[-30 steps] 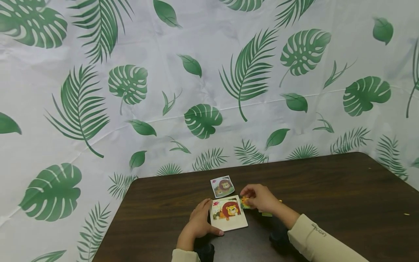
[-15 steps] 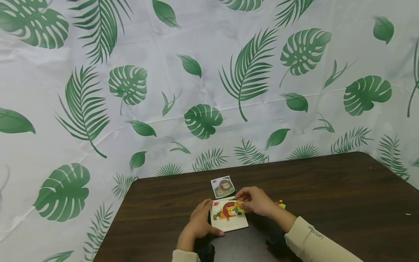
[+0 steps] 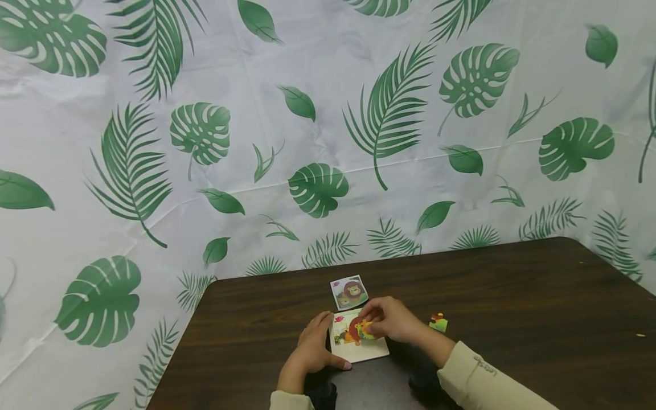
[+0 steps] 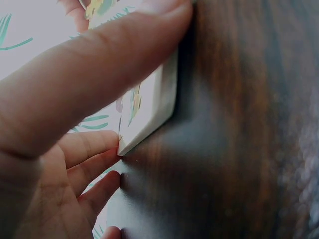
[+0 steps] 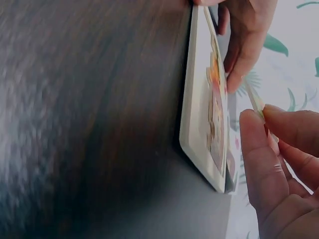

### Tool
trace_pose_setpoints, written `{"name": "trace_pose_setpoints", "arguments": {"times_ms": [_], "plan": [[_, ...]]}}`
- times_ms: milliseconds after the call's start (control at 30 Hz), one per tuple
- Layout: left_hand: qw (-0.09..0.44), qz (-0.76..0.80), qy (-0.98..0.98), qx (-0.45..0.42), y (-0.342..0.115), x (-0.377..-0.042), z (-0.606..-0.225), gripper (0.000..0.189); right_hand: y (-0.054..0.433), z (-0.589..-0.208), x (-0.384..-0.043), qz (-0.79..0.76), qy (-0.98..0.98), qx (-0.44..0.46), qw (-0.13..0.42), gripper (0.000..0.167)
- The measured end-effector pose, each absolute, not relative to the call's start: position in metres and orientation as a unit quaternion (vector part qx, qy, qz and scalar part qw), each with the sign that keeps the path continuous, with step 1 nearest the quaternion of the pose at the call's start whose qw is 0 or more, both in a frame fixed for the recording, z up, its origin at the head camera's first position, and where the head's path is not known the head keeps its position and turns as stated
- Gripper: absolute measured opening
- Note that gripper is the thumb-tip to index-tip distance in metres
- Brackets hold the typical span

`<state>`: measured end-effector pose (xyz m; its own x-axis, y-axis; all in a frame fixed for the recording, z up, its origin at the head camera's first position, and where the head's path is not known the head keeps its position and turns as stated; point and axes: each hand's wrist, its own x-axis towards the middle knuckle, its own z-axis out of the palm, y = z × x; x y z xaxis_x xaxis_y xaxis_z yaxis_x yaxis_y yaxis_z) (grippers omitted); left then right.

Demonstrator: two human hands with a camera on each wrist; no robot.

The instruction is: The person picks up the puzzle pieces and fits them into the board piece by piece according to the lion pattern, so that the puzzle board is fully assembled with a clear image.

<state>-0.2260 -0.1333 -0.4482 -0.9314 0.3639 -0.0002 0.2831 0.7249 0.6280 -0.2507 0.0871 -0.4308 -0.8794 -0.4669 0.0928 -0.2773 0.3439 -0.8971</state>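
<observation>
A square, pale puzzle board (image 3: 361, 352) lies on the table with several picture pieces fitted in its upper part, showing a lion's red mane; its lower part is bare. My left hand (image 3: 310, 345) holds the board at its left side, thumb on the front edge and fingers along the far left edge. Over the board's right half, my right hand (image 3: 393, 322) pinches a yellow-green puzzle piece (image 5: 254, 99) between thumb and fingertips. In the right wrist view this piece is tilted and raised off the board. To the right on the table lies another red, yellow and green puzzle piece (image 3: 438, 322).
Just behind the board lies a small picture card (image 3: 349, 292) with the lion scene. The dark wood-grain table (image 3: 512, 296) reaches back to a white leaf-printed cloth (image 3: 318, 131). A tiny pale scrap (image 3: 640, 335) lies far right.
My right hand has carried the pinched piece left, from beside the board to over the lion picture. The loose piece on the right has come into view. My left hand stays put.
</observation>
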Motion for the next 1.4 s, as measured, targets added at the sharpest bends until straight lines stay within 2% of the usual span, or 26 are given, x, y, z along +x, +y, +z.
{"name": "trace_pose_setpoints", "arguments": {"times_ms": [400, 1167, 1400], "plan": [[0.064, 0.334, 0.923, 0.179, -0.133, -0.224, -0.447, 0.104, 0.066, -0.433, -0.246, -0.521, 0.811, -0.244, 0.101, 0.018], [0.055, 0.33, 0.923, 0.188, -0.132, -0.22, -0.442, 0.102, 0.04, -0.443, -0.24, -0.464, 0.841, -0.271, 0.064, 0.021], [0.053, 0.329, 0.924, 0.188, -0.132, -0.221, -0.443, 0.101, 0.036, -0.443, -0.238, -0.432, 0.854, -0.288, 0.026, 0.023]]}}
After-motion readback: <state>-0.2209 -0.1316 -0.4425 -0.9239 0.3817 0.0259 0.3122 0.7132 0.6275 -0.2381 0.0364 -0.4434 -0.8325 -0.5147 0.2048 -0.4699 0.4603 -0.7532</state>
